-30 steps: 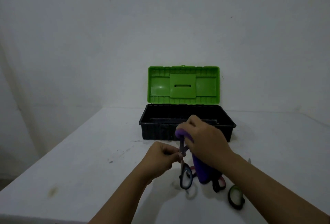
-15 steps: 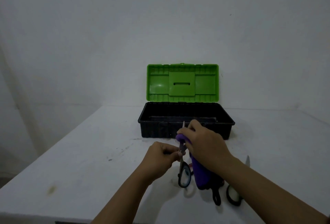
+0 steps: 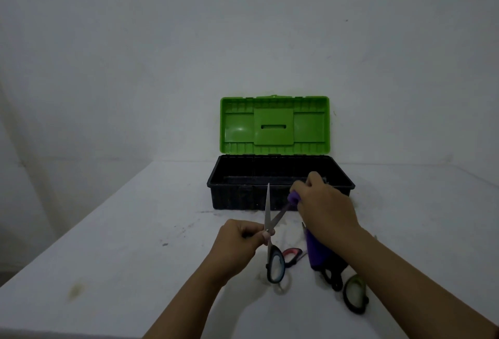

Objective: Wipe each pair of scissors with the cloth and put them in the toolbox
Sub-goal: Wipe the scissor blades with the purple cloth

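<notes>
Purple cloth [image 3: 315, 253], soft and bunched into a thick roll, is wrapped in the right hand [image 3: 325, 210]; its top end bulges out by the thumb and the rest hangs down under the palm. That hand's fingers curl round the cloth and pinch it over one blade of the scissors [image 3: 270, 233]. The scissors are splayed wide: one bare steel blade stands nearly upright, thin and pointed, while the other slants up to the right into the cloth. Their black loop handle, with a pale inner rim, hangs below. The left hand [image 3: 239, 241] is fisted round the scissors near the pivot, knuckles up, forearm coming in from the lower edge.

On the white, scuffed table [image 3: 108, 257] lie more scissors: a pink-handled pair [image 3: 291, 255] just behind the held ones, a black pair [image 3: 333, 275] partly under the cloth, and a green-rimmed handle [image 3: 356, 297] beside the right forearm.

Behind the hands sits the toolbox [image 3: 237, 198], black ribbed plastic, rectangular, with its bright green lid [image 3: 274, 125] standing open against the pale wall. Its inside is dark; I cannot tell what is in it
</notes>
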